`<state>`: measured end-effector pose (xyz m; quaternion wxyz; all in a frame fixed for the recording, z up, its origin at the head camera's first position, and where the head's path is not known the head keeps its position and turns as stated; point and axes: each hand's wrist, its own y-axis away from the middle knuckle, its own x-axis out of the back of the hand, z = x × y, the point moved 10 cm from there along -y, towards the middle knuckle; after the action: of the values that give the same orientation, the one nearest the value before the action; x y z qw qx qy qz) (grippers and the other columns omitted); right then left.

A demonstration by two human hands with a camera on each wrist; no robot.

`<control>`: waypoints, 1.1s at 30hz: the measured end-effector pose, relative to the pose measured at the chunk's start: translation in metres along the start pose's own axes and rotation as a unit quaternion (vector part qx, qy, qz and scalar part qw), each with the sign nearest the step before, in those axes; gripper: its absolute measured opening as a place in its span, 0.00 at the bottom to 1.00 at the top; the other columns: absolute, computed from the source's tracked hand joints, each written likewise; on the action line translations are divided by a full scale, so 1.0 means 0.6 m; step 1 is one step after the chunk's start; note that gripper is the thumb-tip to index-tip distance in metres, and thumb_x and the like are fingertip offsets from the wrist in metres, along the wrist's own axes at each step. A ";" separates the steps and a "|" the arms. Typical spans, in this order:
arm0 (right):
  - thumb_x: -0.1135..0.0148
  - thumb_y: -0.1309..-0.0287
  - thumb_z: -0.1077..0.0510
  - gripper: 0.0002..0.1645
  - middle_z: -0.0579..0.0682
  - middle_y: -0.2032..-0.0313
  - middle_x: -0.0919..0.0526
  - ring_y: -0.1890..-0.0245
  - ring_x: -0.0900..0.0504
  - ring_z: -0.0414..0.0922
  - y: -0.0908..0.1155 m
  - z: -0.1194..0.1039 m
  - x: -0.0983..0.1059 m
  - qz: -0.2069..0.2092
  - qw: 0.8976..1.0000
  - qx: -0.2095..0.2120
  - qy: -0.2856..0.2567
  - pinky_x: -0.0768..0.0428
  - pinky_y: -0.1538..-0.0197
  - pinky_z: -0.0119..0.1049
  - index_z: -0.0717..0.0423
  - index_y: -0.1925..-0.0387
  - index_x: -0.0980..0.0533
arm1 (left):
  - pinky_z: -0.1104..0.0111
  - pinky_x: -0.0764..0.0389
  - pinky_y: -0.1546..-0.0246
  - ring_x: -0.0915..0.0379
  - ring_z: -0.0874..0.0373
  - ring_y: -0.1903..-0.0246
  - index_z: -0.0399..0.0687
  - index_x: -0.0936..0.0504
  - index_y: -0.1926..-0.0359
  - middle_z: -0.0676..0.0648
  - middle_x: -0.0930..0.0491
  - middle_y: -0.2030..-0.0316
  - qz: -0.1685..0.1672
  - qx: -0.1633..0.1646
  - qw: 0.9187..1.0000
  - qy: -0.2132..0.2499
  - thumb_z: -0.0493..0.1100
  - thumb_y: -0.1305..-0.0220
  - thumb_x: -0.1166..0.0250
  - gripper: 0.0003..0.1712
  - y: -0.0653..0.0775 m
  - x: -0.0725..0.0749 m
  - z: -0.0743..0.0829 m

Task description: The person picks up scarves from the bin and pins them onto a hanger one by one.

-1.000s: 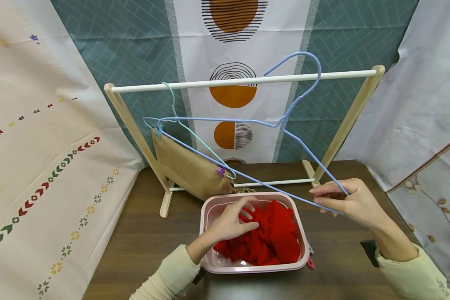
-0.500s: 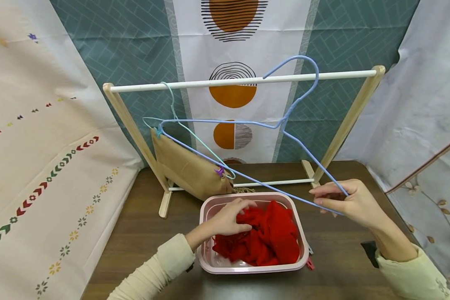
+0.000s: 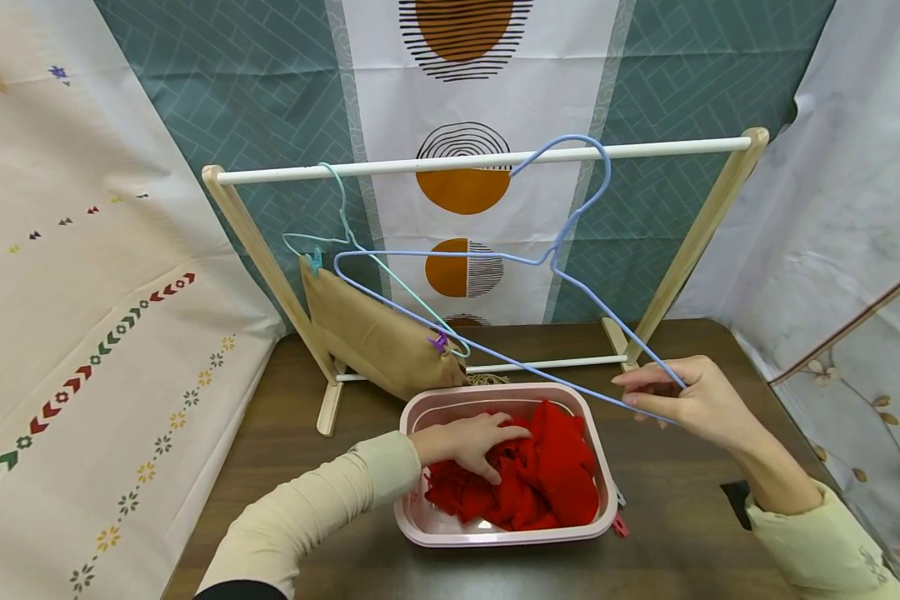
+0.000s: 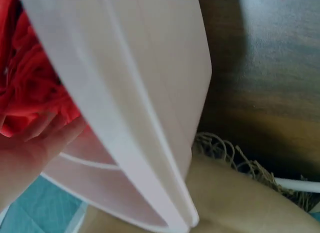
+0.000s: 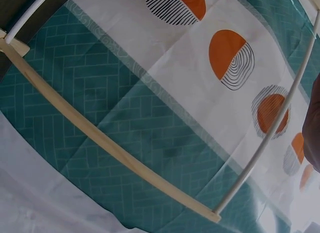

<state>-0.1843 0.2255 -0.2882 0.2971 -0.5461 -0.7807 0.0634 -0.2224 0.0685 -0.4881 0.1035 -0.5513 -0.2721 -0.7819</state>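
In the head view, my right hand (image 3: 708, 402) pinches one corner of a blue clothes hanger (image 3: 450, 253) between thumb and fingers. The hanger slants up to the left, and its hook overlaps the rack's top rail there. My left hand (image 3: 474, 442) reaches into a pink plastic basin (image 3: 506, 540), its fingers spread on crumpled red cloth (image 3: 562, 475). The left wrist view has the fingertips right at the red cloth (image 4: 30, 73), inside the basin wall (image 4: 100, 83). Only a sliver of my right hand (image 5: 312, 128) appears in the right wrist view.
A drying rack (image 3: 420, 167) with wooden legs stands behind the basin. From its left side hangs a mint hanger (image 3: 343, 200), with a tan fringed cloth (image 3: 375, 333) clipped by a blue clothespin (image 3: 314, 260) and a purple one (image 3: 439, 342). A red clothespin (image 3: 620, 525) lies right of the basin.
My left hand has moved lower and farther into the basin, onto the red cloth. The blue hanger's hook has tipped down and left, while my right hand keeps its pinch nearly in place.
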 end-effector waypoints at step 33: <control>0.41 0.58 0.81 0.23 0.47 0.80 0.19 0.82 0.23 0.37 0.000 0.013 0.013 0.012 1.000 -0.004 0.007 0.31 0.86 0.31 0.59 0.61 0.19 | 0.72 0.33 0.64 0.36 0.61 0.66 0.37 0.27 0.59 0.48 0.29 0.66 0.162 0.060 0.881 0.440 0.31 0.36 0.54 0.10 0.055 0.103 -0.035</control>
<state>-0.1901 0.2344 -0.2917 0.2995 -0.5568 -0.7725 0.0598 -0.2469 0.0381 -0.4260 0.3706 -0.1798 -0.1525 -0.8984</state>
